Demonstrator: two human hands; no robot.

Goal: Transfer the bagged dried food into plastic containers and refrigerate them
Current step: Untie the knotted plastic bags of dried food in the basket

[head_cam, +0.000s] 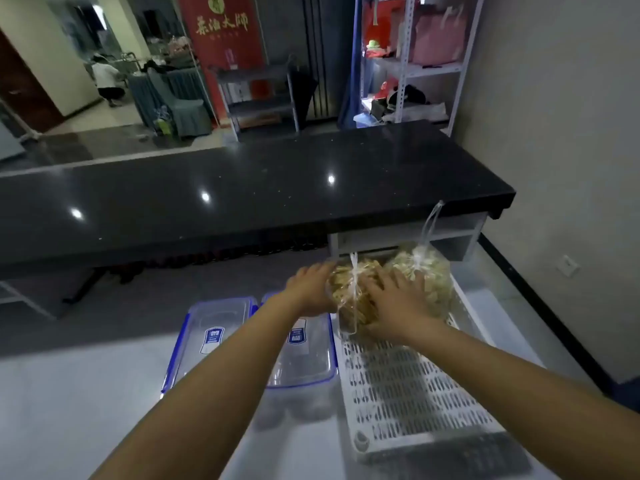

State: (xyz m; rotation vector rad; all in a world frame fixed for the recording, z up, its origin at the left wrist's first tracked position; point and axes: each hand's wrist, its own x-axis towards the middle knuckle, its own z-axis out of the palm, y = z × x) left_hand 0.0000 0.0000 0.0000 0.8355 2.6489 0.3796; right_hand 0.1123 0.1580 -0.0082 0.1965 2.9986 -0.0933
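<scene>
Two clear bags of pale dried food stand at the far end of a white slotted tray [408, 386]. The nearer bag [349, 292] is tied with a white ribbon. My left hand [311, 289] grips its left side and my right hand [398, 303] curls over its right side. The second bag [433, 275], tied with a long white string, stands just behind my right hand. Two clear plastic containers with blue clips lie left of the tray: one [211, 337] further left, the other [308, 355] partly under my left forearm.
A long black stone counter [242, 195] runs across just beyond the white work surface [86, 410]. A grey wall [571, 168] closes the right side. Metal shelving [415, 64] and a red banner [221, 32] stand in the background, where a person crouches at the far left.
</scene>
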